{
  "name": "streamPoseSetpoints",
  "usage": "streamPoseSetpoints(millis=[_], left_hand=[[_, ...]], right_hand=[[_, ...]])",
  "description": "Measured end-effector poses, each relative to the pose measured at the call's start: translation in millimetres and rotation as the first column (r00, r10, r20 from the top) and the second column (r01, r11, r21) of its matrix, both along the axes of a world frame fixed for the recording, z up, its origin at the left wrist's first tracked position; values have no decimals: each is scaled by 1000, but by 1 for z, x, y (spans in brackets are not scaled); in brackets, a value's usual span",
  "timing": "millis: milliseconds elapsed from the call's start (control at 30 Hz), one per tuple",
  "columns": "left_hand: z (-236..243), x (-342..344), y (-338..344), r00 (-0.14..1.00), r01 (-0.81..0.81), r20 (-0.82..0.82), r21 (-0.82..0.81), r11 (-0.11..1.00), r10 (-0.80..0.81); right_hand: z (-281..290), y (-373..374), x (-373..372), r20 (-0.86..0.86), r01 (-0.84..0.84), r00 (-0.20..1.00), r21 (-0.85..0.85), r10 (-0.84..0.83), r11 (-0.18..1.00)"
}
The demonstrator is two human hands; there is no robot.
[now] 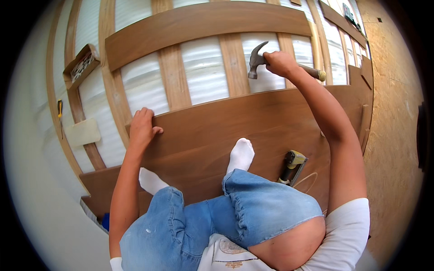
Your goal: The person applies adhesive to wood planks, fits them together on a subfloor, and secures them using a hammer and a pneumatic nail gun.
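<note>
Right hand (pixel 282 64) grips one hammer (pixel 257 61); left hand (pixel 143 128) touches one plank (pixel 230 114) at its end, can't tell if gripping. Around: one nail gun (pixel 295 158), one screwdriver (pixel 59 108), one open box (pixel 86 75).

Yellow-handled tool (pixel 59 110), tan chipboard (pixel 394 95)

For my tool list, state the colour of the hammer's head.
The hammer's head is dark grey, best seen in the head-camera view.

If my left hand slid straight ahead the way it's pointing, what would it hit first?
Your left hand would likely meet the far plank, across the white foam; depth is unclear.
</note>
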State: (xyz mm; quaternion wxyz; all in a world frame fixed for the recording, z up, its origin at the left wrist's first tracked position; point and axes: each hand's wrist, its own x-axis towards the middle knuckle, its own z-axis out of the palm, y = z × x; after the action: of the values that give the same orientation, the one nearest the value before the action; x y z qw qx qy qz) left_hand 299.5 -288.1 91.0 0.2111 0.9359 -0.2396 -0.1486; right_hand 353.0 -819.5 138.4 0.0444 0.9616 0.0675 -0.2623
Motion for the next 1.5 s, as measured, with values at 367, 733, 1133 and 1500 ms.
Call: streamPoseSetpoints(millis=[367,733,1133,1500], left_hand=[[8,-4,-5,1000,-26,1,19,999,26],[46,8,43,816,-491,-472,-260,831,334],[108,6,28,571,-740,-770,-332,586,285],[74,-124,202,277,-929,-766,-59,365,580]], right_hand=[[-27,138,10,-99,-223,969,32,225,974],[-2,183,6,-400,613,781,635,-480,470],[28,332,-70,-26,92,974,954,-227,284],[-70,57,-263,497,603,460,434,-736,670]])
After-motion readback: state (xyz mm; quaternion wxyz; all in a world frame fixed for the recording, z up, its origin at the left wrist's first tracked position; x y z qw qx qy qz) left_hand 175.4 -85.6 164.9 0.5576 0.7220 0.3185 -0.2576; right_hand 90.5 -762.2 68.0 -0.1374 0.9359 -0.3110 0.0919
